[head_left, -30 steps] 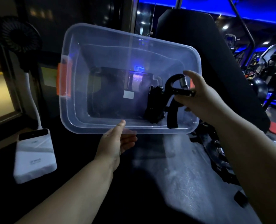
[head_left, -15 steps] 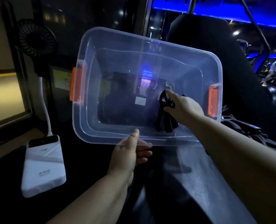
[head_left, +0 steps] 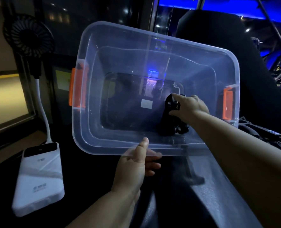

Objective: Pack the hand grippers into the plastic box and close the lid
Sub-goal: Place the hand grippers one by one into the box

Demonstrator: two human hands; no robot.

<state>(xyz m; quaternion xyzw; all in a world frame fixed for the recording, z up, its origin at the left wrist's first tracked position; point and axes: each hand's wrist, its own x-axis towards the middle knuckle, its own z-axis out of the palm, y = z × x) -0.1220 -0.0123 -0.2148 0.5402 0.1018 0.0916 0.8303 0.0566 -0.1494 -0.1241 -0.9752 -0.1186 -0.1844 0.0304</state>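
Clear plastic box point(head_left: 93, 122), its near rim pinched by the left hand point(head_left: 134, 168), takes a black hand gripper point(head_left: 169, 111) which the right hand point(head_left: 190, 107) grips inside it; letting go there seems next.

Plastic box point(head_left: 103, 145): clear, orange latches point(head_left: 75, 89) at both ends, open top tilted toward you.
Hand grippers point(head_left: 169, 106): black, bunched inside at your lower right corner.

Dim scene, blue glow upper right, soft focus, wide-angle edge bending.
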